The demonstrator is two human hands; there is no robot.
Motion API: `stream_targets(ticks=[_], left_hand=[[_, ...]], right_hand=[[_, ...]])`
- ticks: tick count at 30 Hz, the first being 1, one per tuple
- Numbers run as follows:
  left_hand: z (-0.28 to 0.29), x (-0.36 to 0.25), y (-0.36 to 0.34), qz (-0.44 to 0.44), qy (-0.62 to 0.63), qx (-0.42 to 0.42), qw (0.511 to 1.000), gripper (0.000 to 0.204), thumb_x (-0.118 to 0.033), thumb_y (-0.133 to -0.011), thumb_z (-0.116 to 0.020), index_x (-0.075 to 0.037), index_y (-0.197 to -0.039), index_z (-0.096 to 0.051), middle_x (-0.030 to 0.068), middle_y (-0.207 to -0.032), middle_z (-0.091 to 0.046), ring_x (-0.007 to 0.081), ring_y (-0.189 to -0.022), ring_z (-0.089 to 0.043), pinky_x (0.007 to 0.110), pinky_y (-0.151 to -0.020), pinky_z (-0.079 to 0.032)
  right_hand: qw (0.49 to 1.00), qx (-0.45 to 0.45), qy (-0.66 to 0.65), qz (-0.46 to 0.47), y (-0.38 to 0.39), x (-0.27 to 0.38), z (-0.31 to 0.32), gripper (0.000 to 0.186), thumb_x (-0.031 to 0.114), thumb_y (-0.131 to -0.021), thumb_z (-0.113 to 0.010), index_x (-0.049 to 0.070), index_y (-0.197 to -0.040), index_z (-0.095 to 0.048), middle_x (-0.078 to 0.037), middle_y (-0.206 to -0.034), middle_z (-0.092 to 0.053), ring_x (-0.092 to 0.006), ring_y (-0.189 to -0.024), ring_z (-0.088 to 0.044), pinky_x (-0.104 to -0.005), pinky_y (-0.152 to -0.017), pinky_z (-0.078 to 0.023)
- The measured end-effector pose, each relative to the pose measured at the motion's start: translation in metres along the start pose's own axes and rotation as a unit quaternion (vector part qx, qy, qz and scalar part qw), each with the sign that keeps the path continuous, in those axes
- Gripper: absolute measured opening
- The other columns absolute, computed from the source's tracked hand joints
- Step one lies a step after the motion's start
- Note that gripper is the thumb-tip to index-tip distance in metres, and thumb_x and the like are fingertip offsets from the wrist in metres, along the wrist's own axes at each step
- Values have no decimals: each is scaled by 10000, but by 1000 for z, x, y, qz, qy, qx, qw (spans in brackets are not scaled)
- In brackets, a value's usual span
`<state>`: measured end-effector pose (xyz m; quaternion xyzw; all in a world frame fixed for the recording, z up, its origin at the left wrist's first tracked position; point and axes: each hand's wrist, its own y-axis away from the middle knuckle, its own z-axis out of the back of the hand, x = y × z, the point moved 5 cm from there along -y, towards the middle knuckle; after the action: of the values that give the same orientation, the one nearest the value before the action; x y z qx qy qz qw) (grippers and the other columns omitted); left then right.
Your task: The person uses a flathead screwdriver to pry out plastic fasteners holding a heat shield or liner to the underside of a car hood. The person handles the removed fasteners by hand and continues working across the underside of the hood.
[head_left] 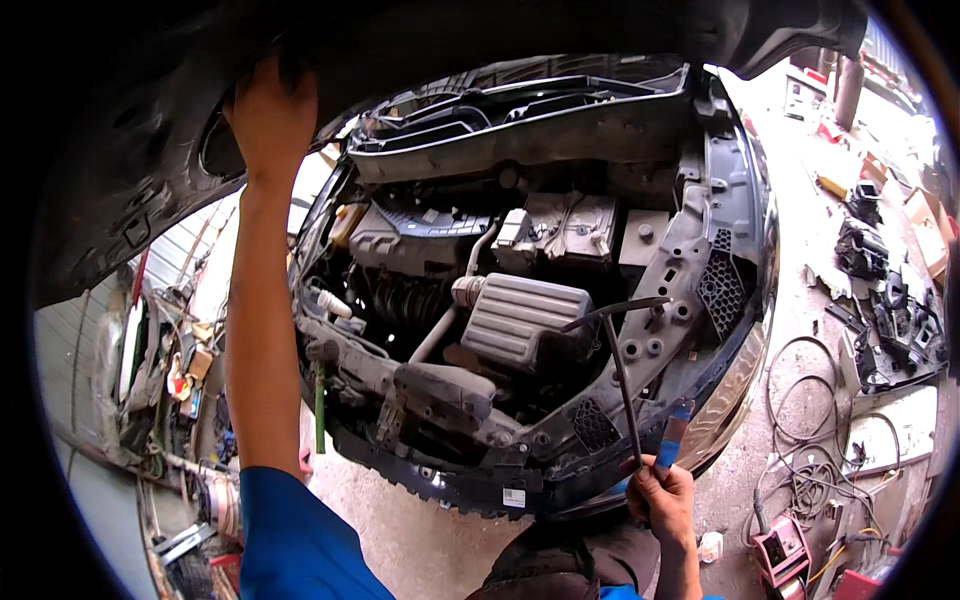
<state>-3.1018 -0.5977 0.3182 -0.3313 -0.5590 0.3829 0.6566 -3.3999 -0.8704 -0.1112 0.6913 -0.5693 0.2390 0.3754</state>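
Observation:
Overhead is the raised dark hood (400,40) of a car. My left hand (275,120) reaches up to its underside, with the fingers curled into an opening of the inner panel; shadow hides the fingertips. Low on the right, my right hand (665,495) is closed around a thin dark metal rod (622,385) with a curved crosspiece at its top. A flat blue strip-like piece (674,437) also sticks up from this hand; its kind is unclear. The rod's top lies in front of the engine bay, near the grey ribbed air filter box (525,318).
The open engine bay holds a battery (570,228) and an engine cover (420,235); the front bumper is off. At right, cables (810,440), a red machine (780,550) and black parts (885,310) lie on the floor. Piled clutter (190,390) stands at left.

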Motion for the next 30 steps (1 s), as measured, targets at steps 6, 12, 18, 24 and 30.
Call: stream_targets(ticks=[6, 12, 18, 24, 30], left_hand=[[11, -45, -12, -50, 56, -92, 993, 327, -226, -847, -695, -45, -1119, -674, 181, -1008, -690, 355, -918, -659, 412, -832, -503], [10, -56, -22, 12, 69, -105, 992, 232, -192, -792, -739, -22, -944, -696, 198, -842, -679, 393, -801, -649, 434, -702, -503], [13, -51, -23, 50, 171, -161, 971, 179, -145, -770, -757, 0, -867, -720, 194, -819, -697, 335, -739, -683, 360, -665, -505], [11, -53, -15, 90, 260, -113, 955, 164, -114, -767, -755, 16, -859, -718, 157, -777, -704, 210, -671, -665, 292, -658, -493], [18, -45, -21, 83, 241, -85, 963, 147, -124, -798, -746, -3, -879, -733, 146, -796, -719, 198, -696, -665, 291, -676, -492]], right_hand=[[988, -19, 155, 12, 5, 30, 32, 191, 158, -973, -615, -10, -1039, -678, 45, -643, -515, -37, -545, -436, -209, -491, -322], [943, -80, 314, 74, -1, 47, 54, 170, 132, -935, -633, 8, -1039, -689, -11, -632, -509, -70, -606, -462, -240, -560, -374], [909, -71, 394, 117, -15, 19, 57, 231, 193, -967, -624, -27, -1025, -667, 80, -668, -495, -17, -588, -419, -196, -501, -296], [894, -74, 416, 147, -11, 32, 13, 163, 116, -929, -623, 3, -1033, -678, -43, -676, -531, -114, -614, -474, -260, -571, -380], [833, -158, 487, 207, 8, 40, 11, 237, 5, -839, -655, -28, -1074, -653, -215, -851, -669, -361, -803, -669, -380, -732, -501]])
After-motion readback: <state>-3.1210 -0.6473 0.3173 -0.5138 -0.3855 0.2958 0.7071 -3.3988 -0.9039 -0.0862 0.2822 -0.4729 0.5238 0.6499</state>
